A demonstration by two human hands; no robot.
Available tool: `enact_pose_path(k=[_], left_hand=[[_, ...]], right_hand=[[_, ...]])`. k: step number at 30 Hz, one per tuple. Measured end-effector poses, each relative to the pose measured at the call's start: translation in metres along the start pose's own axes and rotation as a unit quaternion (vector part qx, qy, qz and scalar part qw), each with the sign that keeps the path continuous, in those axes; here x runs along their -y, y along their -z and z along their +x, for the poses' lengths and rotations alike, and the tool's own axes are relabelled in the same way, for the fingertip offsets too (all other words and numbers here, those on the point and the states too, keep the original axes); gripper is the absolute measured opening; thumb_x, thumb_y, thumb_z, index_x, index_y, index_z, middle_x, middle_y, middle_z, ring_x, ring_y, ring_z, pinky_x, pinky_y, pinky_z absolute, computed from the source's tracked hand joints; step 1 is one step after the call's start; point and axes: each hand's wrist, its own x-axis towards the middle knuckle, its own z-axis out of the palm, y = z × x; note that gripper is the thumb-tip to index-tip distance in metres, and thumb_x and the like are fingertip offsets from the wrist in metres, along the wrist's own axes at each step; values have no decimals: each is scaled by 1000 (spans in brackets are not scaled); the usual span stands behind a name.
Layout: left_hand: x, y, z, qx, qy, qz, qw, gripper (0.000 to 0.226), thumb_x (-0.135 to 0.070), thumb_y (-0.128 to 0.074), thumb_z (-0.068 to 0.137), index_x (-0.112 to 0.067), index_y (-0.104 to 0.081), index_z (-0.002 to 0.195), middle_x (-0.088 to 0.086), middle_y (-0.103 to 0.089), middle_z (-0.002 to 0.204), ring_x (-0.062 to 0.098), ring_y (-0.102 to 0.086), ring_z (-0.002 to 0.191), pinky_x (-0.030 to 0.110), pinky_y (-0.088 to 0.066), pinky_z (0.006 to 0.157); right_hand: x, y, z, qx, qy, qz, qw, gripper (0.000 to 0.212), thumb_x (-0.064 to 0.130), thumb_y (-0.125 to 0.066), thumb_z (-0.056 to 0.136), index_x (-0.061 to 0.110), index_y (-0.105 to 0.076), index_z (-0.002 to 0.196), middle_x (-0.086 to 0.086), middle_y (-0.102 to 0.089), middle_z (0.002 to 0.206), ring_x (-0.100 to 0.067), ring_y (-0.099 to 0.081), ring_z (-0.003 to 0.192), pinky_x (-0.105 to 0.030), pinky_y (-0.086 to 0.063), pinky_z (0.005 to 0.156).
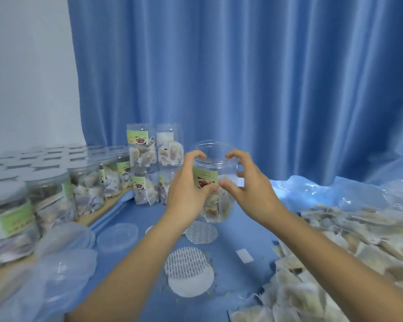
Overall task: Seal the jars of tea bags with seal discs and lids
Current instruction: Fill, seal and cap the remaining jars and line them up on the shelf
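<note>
- I hold an open jar point(213, 180) up in the middle of the frame, its mouth at the top, tea bags settled in its lower half and the upper half see-through and bare.
- My left hand point(188, 185) grips the jar from the left, fingers curled round its shoulder and thumb across the green label.
- My right hand point(247, 189) is at the jar's right side with fingers bent and spread; the thumb seems to touch the wall, but I cannot tell whether the hand truly grips.
- The jar's long axis stands close to upright, leaning slightly, so the rim faces up and a little away from me.
- The seal discs lie on the blue bench point(249, 231) straight below the jar: one patterned disc point(201, 232) just under it, another point(185, 261) lower down overlapping a plain white disc point(191, 283).
- Loose lids point(117, 237) sit lower left, nearer my left hand.
- I judge the next step is a disc onto the rim; since the left hand carries the jar, the right is the freer one to drop down for it.
- Finished jars point(49, 196) line the left; loose tea bags point(349, 247) are heaped lower right.
</note>
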Motion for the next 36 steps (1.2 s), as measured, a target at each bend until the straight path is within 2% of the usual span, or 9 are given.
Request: enact_pose_path(k=[7, 12, 16, 19, 22, 25, 28, 31, 36], left_hand=[[31, -31, -78, -16, 43, -56, 997, 61, -9, -79, 70, -50, -41, 95, -30, -54, 99, 18, -62, 95, 44, -49, 85], [46, -40, -97, 8, 64, -66, 996, 79, -10, -81, 68, -51, -35, 118, -15, -55, 117, 16, -59, 109, 45, -49, 90], [62, -49, -103, 19, 116, -47, 992, 106, -13, -86, 62, -31, -18, 141, 4, -40, 139, 19, -53, 116, 41, -47, 96], [73, -56, -117, -2, 131, -24, 991, 94, -13, -84, 64, -18, -27, 139, 4, -47, 135, 18, -56, 106, 34, -47, 90], [76, -53, -123, -52, 103, -5, 993, 81, -9, -81, 68, -14, -34, 134, 2, -50, 126, 11, -57, 93, 26, -46, 79], [70, -47, -124, -106, 79, -1, 991, 62, -4, -72, 76, -14, -40, 128, 1, -51, 119, 1, -57, 82, 15, -45, 68], [67, -44, -126, -127, 78, 12, 989, 45, 2, -62, 81, -13, -45, 120, 4, -53, 115, 0, -55, 77, 6, -42, 60], [69, -43, -126, -138, 88, 19, 986, 40, 5, -57, 81, -10, -47, 117, 6, -54, 113, 3, -54, 74, 3, -39, 58], [76, -41, -122, -139, 105, 24, 984, 40, 6, -57, 80, -8, -47, 116, 4, -55, 109, 4, -53, 69, 7, -39, 57]], right_hand=[[-14, -7, -78, 33, -43, -7, 998, 50, 18, -66, 83, 53, -35, 100, 46, -38, 104, -5, -46, 103, -31, -45, 92], [-20, -11, -104, 6, -87, 1, 996, 55, 17, -66, 83, 49, -29, 109, 42, -38, 106, -7, -47, 105, -6, -33, 79], [-26, -13, -112, 1, -122, 74, 990, 54, 17, -63, 87, 45, -32, 122, 46, -33, 118, -4, -43, 115, -40, -43, 100], [-28, -14, -119, -29, -163, 114, 980, 59, 15, -68, 83, 49, -30, 114, 18, -46, 128, -14, -52, 111, -39, -48, 94], [-28, -6, -122, -55, -159, 16, 986, 43, 10, -72, 75, 29, -41, 98, 3, -52, 103, -11, -52, 93, -28, -48, 83], [-20, 10, -119, 105, -149, -36, 983, 18, 22, -74, 75, 30, -59, 72, 14, -61, 74, 2, -53, 68, -12, -41, 66], [-8, 5, -122, 344, -139, -155, 916, 8, 28, -69, 80, 31, -71, 87, 16, -67, 80, 3, -59, 75, -12, -46, 70], [-2, -11, -129, 406, -92, -271, 868, 26, 20, -54, 89, 25, -69, 110, 4, -67, 110, -16, -59, 102, -32, -48, 90], [-4, -2, -128, 451, -168, -213, 850, 34, 22, -55, 87, 24, -64, 120, 6, -62, 116, -14, -57, 103, -24, -45, 86]])
